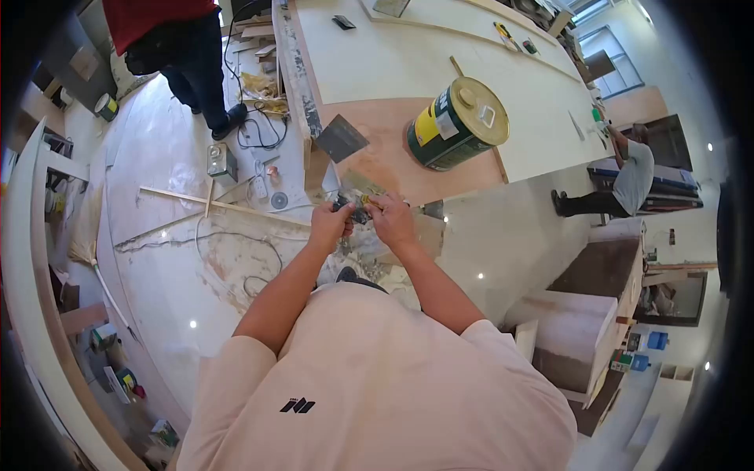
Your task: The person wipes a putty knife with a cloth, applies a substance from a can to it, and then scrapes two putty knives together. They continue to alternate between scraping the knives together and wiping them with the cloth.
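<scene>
I see a small dark object directly between my left hand and right hand, both sets of fingers pinching it, its long axis unclear.

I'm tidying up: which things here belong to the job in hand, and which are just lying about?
Likely in the job:
- small dark item, unclear, between left hand and right hand
- perhaps the lidded can and dark flat plate nearby

Probably lying about:
- broom
- crossed wooden strips
- metal tin
</scene>
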A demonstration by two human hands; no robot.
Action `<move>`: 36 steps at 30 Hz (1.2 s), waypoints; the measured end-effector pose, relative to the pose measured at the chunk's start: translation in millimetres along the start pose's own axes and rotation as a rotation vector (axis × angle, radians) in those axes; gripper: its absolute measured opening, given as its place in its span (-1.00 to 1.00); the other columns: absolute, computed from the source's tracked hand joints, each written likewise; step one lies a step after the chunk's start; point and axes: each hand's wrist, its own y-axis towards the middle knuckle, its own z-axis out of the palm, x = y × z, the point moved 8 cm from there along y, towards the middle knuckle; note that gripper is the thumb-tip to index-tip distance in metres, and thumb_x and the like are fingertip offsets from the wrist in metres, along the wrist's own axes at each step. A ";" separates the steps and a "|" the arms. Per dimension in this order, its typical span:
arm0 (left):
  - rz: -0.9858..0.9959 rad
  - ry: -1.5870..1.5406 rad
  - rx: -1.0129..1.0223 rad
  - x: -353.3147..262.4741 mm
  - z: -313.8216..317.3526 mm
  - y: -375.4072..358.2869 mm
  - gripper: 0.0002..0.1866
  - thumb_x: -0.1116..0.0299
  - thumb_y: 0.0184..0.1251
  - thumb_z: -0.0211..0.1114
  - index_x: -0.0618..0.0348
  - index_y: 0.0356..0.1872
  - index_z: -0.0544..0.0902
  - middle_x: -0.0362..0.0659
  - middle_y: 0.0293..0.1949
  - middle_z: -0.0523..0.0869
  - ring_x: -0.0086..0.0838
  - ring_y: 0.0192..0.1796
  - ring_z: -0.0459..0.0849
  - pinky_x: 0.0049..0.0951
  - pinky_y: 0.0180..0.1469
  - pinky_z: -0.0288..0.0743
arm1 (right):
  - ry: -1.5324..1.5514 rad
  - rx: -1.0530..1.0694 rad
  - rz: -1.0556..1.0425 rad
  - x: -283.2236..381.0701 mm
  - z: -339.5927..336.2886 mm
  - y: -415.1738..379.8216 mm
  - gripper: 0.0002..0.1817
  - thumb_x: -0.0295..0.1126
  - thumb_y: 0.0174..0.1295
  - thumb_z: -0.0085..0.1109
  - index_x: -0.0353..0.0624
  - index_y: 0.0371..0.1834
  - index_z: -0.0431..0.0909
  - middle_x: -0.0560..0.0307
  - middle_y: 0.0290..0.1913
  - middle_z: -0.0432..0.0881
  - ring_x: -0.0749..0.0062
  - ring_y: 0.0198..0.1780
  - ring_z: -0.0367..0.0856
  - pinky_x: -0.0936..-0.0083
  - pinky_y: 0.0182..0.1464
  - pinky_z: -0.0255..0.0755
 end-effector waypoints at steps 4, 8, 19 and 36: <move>0.010 0.075 0.002 -3.3 -5.4 -8.9 -0.77 0.36 0.24 0.41 0.32 -0.43 0.58 -0.12 -0.56 0.63 -0.49 -0.64 0.57 -0.48 -0.60 0.51 | -0.100 -0.072 0.070 -4.5 5.8 17.1 -0.80 -0.23 0.17 0.25 -0.09 -0.30 0.72 -0.07 -0.26 0.65 -0.04 -0.16 0.63 0.18 -0.10 0.47; 0.007 0.214 0.013 -3.0 -3.4 -0.5 -0.77 0.36 0.22 0.42 0.31 -0.42 0.58 -0.14 -0.55 0.62 -0.50 -0.62 0.59 -0.47 -0.57 0.57 | -0.119 -0.209 0.138 -12.5 -15.6 40.2 -0.85 -0.31 0.13 0.24 -0.15 -0.37 0.67 -0.07 -0.24 0.62 -0.03 -0.15 0.61 0.13 -0.12 0.46; 0.109 0.535 0.043 -19.3 3.3 28.7 -0.81 0.44 0.25 0.38 0.38 -0.26 0.63 -0.07 -0.52 0.66 -0.46 -0.59 0.62 -0.40 -0.57 0.59 | -0.129 -0.094 -0.123 21.8 10.7 44.7 -0.89 -0.36 0.12 0.28 -0.15 -0.42 0.65 -0.01 -0.31 0.62 -0.03 -0.22 0.61 0.14 -0.19 0.45; -0.033 0.750 0.166 -31.9 12.9 20.5 -0.68 0.32 0.19 0.48 0.44 -0.31 0.64 -0.05 -0.54 0.69 -0.40 -0.57 0.68 -0.41 -0.59 0.54 | -0.239 -0.081 -0.048 20.6 14.4 38.0 -0.91 -0.31 0.08 0.28 -0.05 -0.42 0.64 0.10 -0.25 0.63 0.04 -0.18 0.61 0.13 -0.12 0.39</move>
